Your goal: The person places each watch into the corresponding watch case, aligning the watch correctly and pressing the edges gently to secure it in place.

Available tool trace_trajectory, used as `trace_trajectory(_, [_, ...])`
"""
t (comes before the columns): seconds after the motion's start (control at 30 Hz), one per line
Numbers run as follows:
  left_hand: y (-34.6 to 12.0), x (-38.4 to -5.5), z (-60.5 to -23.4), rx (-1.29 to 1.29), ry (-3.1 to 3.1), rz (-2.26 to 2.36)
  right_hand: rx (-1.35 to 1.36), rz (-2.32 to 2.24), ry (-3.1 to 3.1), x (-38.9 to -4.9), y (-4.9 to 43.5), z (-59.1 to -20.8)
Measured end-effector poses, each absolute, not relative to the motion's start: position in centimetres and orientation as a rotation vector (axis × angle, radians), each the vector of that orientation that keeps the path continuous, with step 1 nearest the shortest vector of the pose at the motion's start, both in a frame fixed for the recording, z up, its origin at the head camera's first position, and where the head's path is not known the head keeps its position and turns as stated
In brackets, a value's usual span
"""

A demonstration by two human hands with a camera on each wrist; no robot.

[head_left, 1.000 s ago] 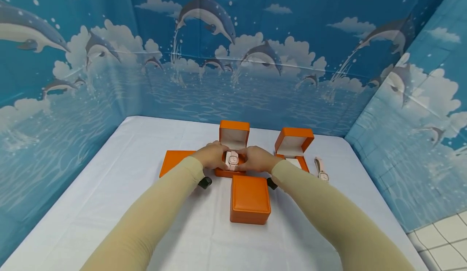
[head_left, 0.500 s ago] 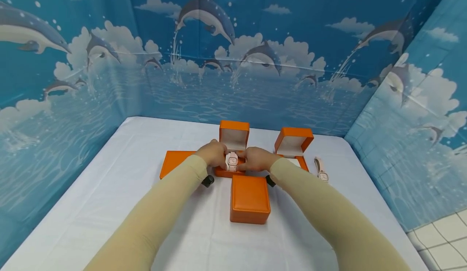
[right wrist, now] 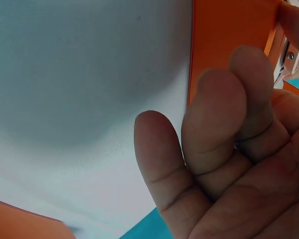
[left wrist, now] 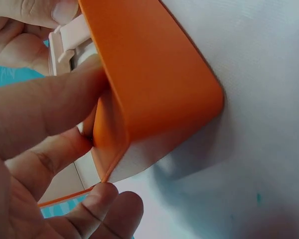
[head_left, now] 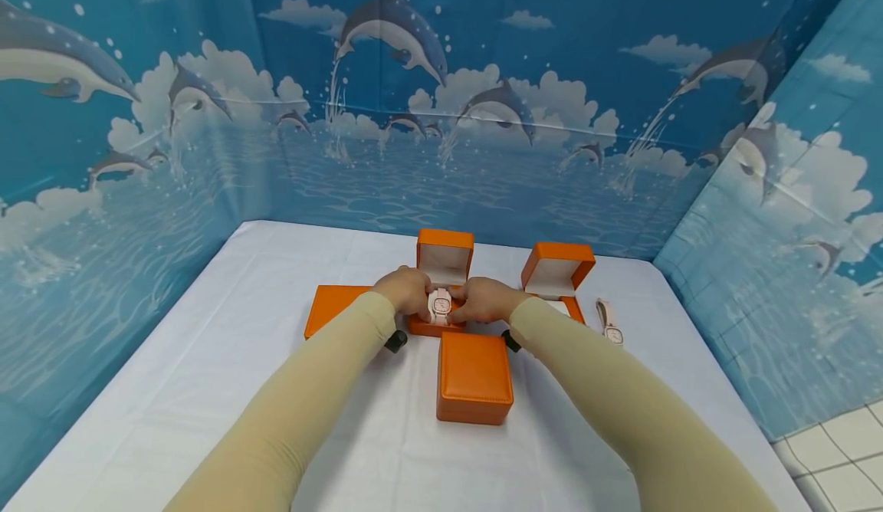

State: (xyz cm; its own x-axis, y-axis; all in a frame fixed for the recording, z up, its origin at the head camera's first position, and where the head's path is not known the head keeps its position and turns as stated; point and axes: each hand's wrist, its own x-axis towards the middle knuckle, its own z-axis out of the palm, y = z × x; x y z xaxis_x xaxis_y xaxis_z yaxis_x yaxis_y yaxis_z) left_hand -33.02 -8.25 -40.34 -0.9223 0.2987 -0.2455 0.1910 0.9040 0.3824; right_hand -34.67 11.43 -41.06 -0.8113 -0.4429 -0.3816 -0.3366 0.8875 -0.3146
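Observation:
A pale pink wristwatch (head_left: 440, 306) on its white cushion sits in an open orange watch box (head_left: 444, 236), whose lid stands up at the back. My left hand (head_left: 405, 291) holds it from the left; in the left wrist view, its finger and thumb reach inside the box wall (left wrist: 164, 74) against the cushion under the strap (left wrist: 74, 34). From the right, my right hand (head_left: 486, 301) grips the watch with thumb and forefinger. Its other fingers (right wrist: 214, 114) are bent loosely outside the box in the right wrist view. The cushion's lower part is hidden by the box wall.
A closed orange box (head_left: 474, 374) stands in front of the open one. Another orange box (head_left: 331, 305) lies left, partly behind my left arm. To the right, an open box (head_left: 562, 251) contains a white cushion (head_left: 557, 307), with a second watch (head_left: 611, 333) beside it.
My left hand has shifted slightly right and its fingers have drawn closer in beside the watch. The right hand stays almost where it was. The boxes have not moved.

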Motion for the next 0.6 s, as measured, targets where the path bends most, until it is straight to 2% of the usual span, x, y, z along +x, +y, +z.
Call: trace_trajectory(0.6, [-8.14, -32.98, -40.36, 0.367, 2.767, 0.474, -0.531, -0.358, 2.578, -34.74, 11.42, -41.0])
